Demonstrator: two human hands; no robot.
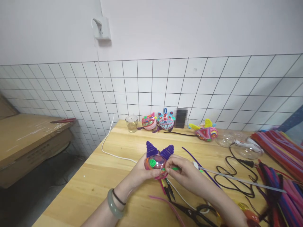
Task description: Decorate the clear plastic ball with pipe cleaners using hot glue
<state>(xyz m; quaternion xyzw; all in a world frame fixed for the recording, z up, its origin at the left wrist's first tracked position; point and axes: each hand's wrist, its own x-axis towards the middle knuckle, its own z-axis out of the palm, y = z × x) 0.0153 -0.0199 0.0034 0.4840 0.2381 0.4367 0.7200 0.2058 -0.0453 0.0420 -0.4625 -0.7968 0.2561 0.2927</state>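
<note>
My left hand (144, 171) is wrapped round a clear plastic ball (156, 161) decorated with coloured pipe cleaners. Two purple coiled ears (167, 152) stand up from its top, and a green spiral (152, 163) sits on its front. Against the ball's right side, my right hand (181, 168) pinches a green pipe cleaner (175, 168), its fingertips touching the front. Below the ball lie black-handled scissors (193, 214) and slim black-tipped tools (169, 190). A pink pipe cleaner (165, 200) lies in front of them.
Finished decorated balls (166, 121) stand along the back beside a glass cup (131, 123) and a dark pixelated object (181, 117). At right are clear plastic shells (249, 151), a tangled black cord (233, 176) and pipe cleaner bundles (281, 148). A white cable (118, 156) crosses the table.
</note>
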